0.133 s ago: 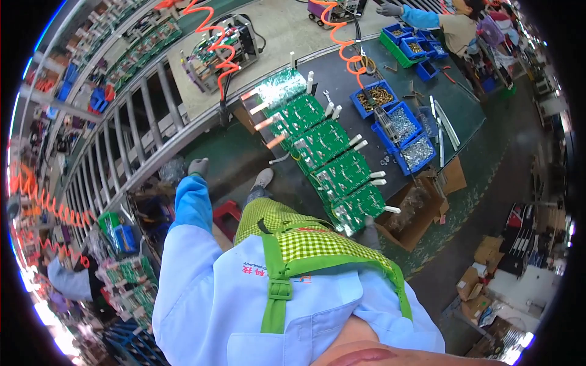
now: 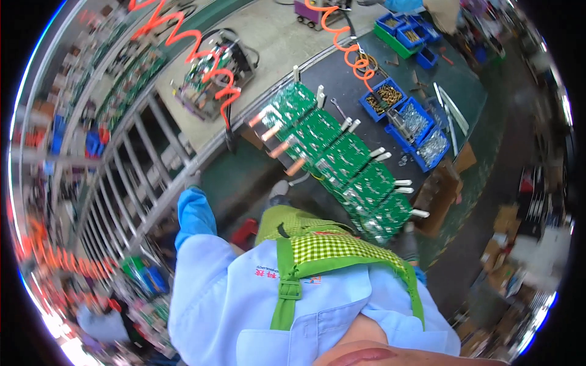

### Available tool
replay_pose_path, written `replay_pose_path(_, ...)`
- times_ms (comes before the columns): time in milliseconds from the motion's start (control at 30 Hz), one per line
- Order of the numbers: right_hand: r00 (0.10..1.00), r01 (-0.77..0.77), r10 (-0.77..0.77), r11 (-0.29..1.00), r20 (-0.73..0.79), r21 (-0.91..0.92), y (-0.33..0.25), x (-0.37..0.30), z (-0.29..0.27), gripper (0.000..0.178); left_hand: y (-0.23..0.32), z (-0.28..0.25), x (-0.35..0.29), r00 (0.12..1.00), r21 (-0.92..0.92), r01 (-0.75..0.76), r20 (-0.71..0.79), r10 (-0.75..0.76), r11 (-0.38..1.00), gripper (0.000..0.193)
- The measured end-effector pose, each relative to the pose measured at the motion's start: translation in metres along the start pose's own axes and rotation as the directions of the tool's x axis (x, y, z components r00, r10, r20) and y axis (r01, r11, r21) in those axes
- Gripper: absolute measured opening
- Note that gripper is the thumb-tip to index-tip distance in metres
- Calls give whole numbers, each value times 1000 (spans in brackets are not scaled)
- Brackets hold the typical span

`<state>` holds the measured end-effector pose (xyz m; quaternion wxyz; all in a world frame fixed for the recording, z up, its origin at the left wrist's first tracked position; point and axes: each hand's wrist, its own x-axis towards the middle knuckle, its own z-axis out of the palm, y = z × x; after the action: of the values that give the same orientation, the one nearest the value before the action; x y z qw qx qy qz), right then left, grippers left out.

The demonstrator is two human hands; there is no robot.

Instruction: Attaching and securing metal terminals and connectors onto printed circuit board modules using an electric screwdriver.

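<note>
A row of several green circuit boards point(image 2: 345, 155) lies slantwise at the near edge of the dark worktable. White posts stick out along its right side, and copper-coloured strips point(image 2: 279, 150) project on its left. My right hand point(image 2: 409, 232), in a grey glove, is against or just beside the lower end of the row; its fingers are mostly hidden. My left hand point(image 2: 194, 179), also gloved in grey, is out to the left by the metal rail of the roller conveyor point(image 2: 137, 177). It is too blurred to show its fingers or any contact.
Blue bins point(image 2: 432, 149) of screws and small metal parts stand right of the boards, with a power driver point(image 2: 400, 124) lying across them. A wrench point(image 2: 339, 108) lies nearby. Orange coiled hoses point(image 2: 356, 56) hang overhead. A cardboard box point(image 2: 438, 198) sits at the lower right.
The view has shifted, so the boards and bins appear farther right. My left hand appears closer to the conveyor rail. My right hand stays by the boards' lower end.
</note>
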<state>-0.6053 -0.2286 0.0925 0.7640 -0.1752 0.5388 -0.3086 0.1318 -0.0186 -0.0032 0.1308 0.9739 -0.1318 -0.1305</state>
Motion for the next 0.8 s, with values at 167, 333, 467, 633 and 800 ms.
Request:
replay_pose_path(167,723,118,-165,986,-670,-115,14,-32,-48,66,82,-1,77,940,58,188,278,-197,981,75)
replay_pose_path(333,721,-257,-42,911,-692,-323,17,-66,14,63,47,44,177,901,191,33,418,-112,981,75)
replay_pose_path(467,609,-91,-165,957,-776,-275,37,-93,42,49,61,25,191,802,199,-97,595,-42,975,73)
replay_pose_path(633,550,-87,-104,980,-829,-181,59,-121,48,46,109,17,170,814,211,-125,581,-21,969,71)
replay_pose_path(800,509,-78,-190,961,-840,-265,37,-100,36,49,122,48,199,789,-42,-218,581,201,975,76)
